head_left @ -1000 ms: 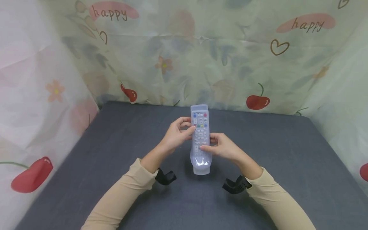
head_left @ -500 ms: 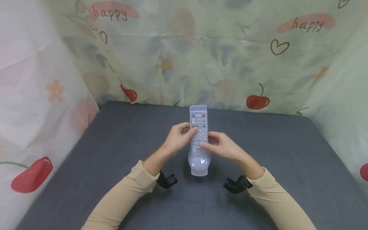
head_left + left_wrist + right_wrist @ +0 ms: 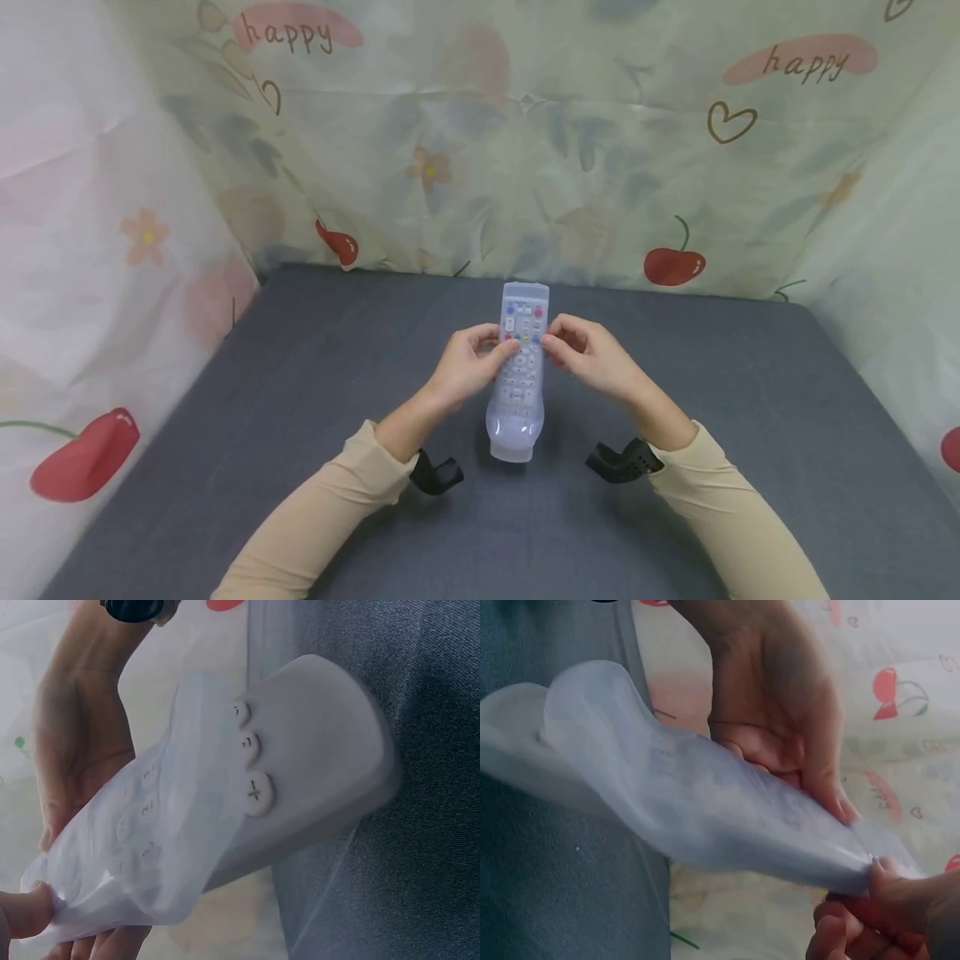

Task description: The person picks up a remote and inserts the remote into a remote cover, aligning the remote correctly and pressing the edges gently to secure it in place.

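Note:
A white remote control point(image 3: 511, 453) is held upright, tilted, over the dark table, inside a loose translucent silicone cover point(image 3: 514, 427). Its bare lower end point(image 3: 322, 727), with a plus button, sticks out of the cover's flared mouth in the left wrist view. My left hand point(image 3: 467, 363) grips the remote through the cover on the left side, thumb on the front, fingers behind. At the right edge, level with the coloured buttons, my right hand point(image 3: 597, 354) pinches the cover. Its thumb point(image 3: 885, 876) presses on the cover in the right wrist view.
A dark grey cloth point(image 3: 360, 333) covers the table. Patterned curtains point(image 3: 465, 125) with cherries and "happy" lettering enclose the back and both sides. Black wrist straps point(image 3: 621, 462) show on both wrists below the beige sleeves.
My right hand has moved up along the remote's right edge, its thumb shifting from the lower front to the edge. The remote's lower end has swung slightly left. My left hand keeps its grip.

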Tool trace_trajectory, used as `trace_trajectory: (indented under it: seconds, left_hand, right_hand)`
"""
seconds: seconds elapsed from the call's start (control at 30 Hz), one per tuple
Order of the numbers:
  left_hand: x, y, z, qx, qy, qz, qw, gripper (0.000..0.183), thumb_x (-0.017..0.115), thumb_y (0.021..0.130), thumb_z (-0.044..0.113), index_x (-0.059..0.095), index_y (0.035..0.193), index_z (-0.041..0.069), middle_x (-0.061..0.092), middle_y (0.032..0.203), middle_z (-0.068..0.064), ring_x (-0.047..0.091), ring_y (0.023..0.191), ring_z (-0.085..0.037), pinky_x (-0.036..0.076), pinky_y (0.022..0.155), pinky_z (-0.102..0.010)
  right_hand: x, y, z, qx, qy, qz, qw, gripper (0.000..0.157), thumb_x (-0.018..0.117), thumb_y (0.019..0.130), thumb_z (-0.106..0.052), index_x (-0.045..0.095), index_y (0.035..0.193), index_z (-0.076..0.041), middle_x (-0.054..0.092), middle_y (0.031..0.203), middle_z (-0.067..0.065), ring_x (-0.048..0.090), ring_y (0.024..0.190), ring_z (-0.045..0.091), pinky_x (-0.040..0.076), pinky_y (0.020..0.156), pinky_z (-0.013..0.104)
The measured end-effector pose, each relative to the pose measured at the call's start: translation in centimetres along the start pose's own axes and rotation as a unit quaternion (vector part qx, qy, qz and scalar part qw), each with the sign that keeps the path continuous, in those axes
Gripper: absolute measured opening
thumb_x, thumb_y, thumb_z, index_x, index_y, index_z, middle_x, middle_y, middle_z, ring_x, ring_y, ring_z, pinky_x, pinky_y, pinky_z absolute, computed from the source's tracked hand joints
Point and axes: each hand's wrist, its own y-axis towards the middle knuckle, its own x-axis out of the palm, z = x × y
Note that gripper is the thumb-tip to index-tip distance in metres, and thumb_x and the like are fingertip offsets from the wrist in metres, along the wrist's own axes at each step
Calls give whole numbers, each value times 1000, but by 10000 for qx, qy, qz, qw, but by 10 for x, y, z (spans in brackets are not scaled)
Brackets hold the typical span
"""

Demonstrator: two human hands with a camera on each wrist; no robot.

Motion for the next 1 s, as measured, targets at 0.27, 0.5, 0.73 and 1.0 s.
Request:
trace_trajectory:
  seconds: [0.27, 0.5, 0.73, 1.0]
  left_hand:
    - [0, -2, -1, -121, 133, -387, 9991, 30, 54, 95, 14, 58, 119, -2, 65, 113, -19, 67, 99, -29, 56, 75, -35]
    - [3, -2, 1, -60, -140, 170, 9997, 27, 56, 93, 12, 62, 116, -2, 66, 110, -20, 67, 90, -22, 55, 73, -32]
    - [8, -1, 4, -182, -551, 750, 9955, 29, 57, 92, 11, 62, 115, -5, 66, 108, -24, 62, 77, -12, 55, 70, -29]
    - [14, 1, 3, -436, -1048, 1216, 9861, 28, 58, 91, 9, 63, 115, -5, 66, 105, -26, 60, 70, -7, 53, 67, -24]
  right_hand:
    - [-10, -2, 7, -510, -126, -593, 9969, 17, 55, 94, -14, 50, 80, -5, 43, 67, 2, 40, 57, 9, 36, 54, 23]
    - [-7, 1, 4, -1222, -936, -240, 9878, 15, 57, 92, -11, 52, 78, -8, 39, 64, -2, 35, 55, 6, 33, 54, 22]
    - [-1, 1, -3, -1725, -1999, 262, 9642, 8, 58, 91, -8, 58, 83, -8, 53, 72, 4, 42, 62, 9, 38, 58, 23]
    - [5, -1, -11, -1661, -2446, 328, 9547, 5, 57, 92, -9, 60, 87, -8, 57, 78, 3, 46, 66, 12, 40, 62, 26]
